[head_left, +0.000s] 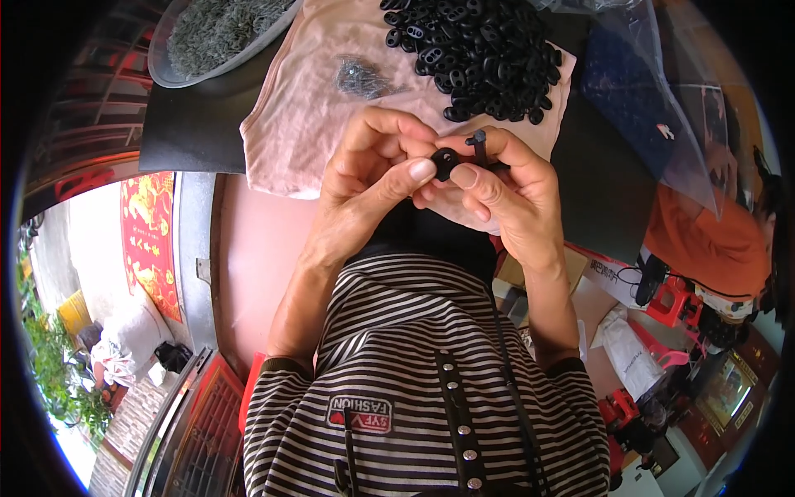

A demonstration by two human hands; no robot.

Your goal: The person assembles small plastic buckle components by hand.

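Observation:
Both my hands meet over the near edge of a pink cloth (290, 124). Between the thumbs and fingertips of my left hand (368, 170) and my right hand (522, 199) is a small black oval cord lock (445, 163) with holes in it. A short dark peg (478, 141) with a knobbed end sticks up among my right fingers; its lower part is hidden. Just beyond my hands lies a heap of similar black cord lock pieces (489, 62). To its left is a small pile of thin metal springs (363, 77).
A clear tub (195, 81) full of grey springs stands at the far left of the black table (186, 132). Clear plastic sheeting (675, 91) lies over something blue at the right. Beyond the table's right edge shows another person's orange sleeve (704, 244).

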